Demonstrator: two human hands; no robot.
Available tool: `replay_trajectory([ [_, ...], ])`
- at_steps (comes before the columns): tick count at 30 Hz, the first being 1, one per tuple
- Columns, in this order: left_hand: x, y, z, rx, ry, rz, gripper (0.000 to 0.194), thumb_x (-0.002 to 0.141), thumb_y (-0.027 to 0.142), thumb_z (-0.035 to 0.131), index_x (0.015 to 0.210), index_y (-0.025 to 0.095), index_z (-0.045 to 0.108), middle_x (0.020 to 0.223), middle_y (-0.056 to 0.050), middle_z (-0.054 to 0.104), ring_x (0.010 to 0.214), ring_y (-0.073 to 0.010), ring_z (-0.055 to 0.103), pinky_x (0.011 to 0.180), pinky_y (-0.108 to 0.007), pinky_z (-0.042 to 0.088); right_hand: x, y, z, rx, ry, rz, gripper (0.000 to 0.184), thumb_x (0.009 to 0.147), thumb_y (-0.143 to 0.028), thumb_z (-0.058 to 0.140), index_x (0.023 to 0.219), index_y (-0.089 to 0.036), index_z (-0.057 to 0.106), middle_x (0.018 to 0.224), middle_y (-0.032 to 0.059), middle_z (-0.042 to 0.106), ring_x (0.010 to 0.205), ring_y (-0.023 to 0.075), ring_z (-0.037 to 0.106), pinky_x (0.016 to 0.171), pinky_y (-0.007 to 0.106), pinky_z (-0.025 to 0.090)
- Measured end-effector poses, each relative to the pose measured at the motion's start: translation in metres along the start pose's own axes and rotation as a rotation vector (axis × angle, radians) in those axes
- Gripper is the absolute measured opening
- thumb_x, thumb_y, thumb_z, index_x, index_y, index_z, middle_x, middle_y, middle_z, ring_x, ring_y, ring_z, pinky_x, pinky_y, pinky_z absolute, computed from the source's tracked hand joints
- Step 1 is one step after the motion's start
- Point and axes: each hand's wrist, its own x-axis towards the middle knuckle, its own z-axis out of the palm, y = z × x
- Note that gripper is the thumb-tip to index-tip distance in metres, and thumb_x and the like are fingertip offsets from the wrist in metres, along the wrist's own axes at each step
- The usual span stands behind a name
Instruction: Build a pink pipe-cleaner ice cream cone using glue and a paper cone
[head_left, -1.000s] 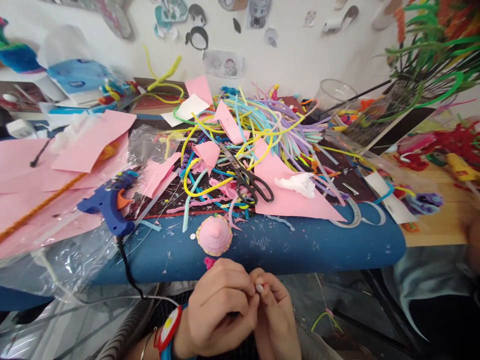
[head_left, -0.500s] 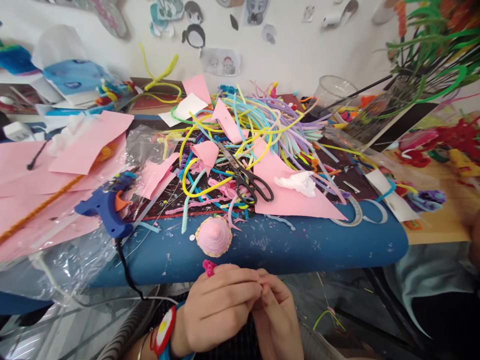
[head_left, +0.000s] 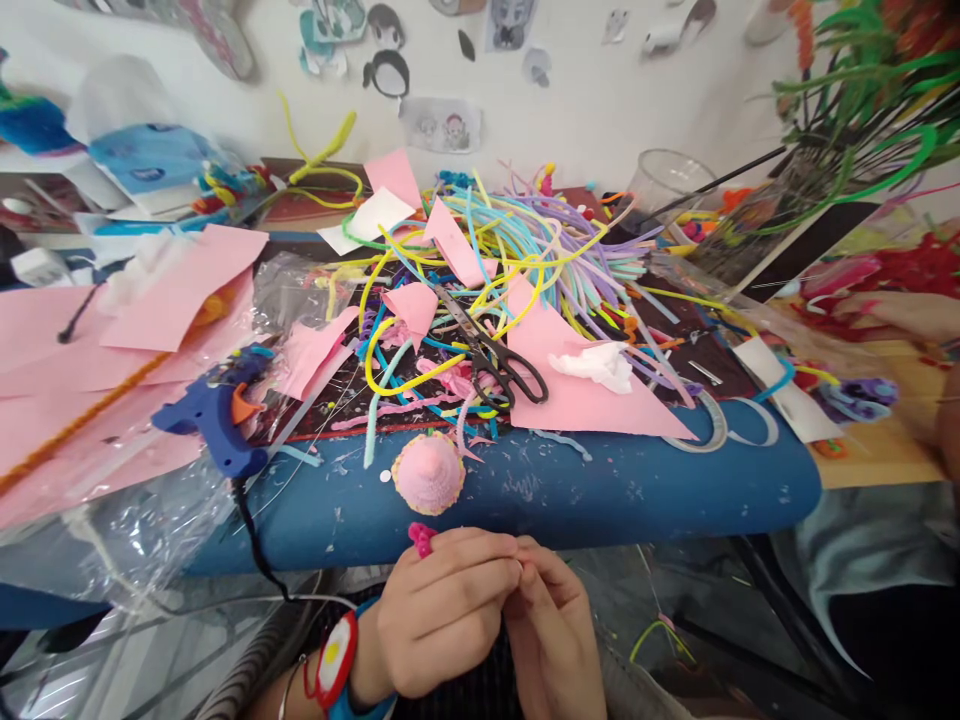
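Below the table's front edge my left hand (head_left: 446, 612) and my right hand (head_left: 551, 630) meet, fingertips pinched together. Whatever lies between the fingertips is hidden or too small to name. A fuzzy bright pink piece (head_left: 421, 539) shows above the knuckles of my left hand; whether it is worn or held, I cannot tell. Close ahead on the blue table edge (head_left: 517, 490) sits a pink cone-shaped piece (head_left: 429, 472) with a yellowish rim. Beside it lies a small white disc (head_left: 385, 476). My left wrist carries a band with a fried-egg shape (head_left: 335, 658).
Black-handled scissors (head_left: 506, 370) lie on pink sheets (head_left: 577, 390) among a heap of pipe cleaners (head_left: 555, 240). A blue glue gun (head_left: 217, 410) rests at left, its cord hanging over the edge. White tape (head_left: 709, 425) is at right. Another person's hand (head_left: 892, 310) reaches in at far right.
Another person's hand has come into view at the far right, over the red pieces. My two hands stay pinched together with hardly any movement.
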Motion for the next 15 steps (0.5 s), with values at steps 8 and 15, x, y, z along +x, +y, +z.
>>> replay_trajectory([
  [8,0.014,0.000,0.006,-0.018,0.055,0.141,0.022,0.095,0.003,0.046,0.096,0.018,0.062,0.088,-0.008,0.075,0.099,-0.0190,0.071,0.085,-0.026,0.062,-0.004,0.011,-0.005,0.032,0.023,-0.001,0.008,0.083,-0.038,0.077,0.085,-0.030,0.080,0.083,-0.0018,0.073,0.077,0.0115,0.067,0.079,0.023,0.056],
  [15,0.020,0.007,0.010,-0.023,0.266,0.111,0.031,0.089,-0.002,0.057,0.071,0.021,0.046,0.086,-0.001,0.072,0.088,-0.0135,0.073,0.077,-0.023,0.063,-0.007,0.011,-0.002,0.163,0.027,0.067,0.009,0.082,-0.038,0.079,0.086,-0.030,0.081,0.086,-0.0019,0.075,0.077,0.0103,0.068,0.078,0.022,0.058],
])
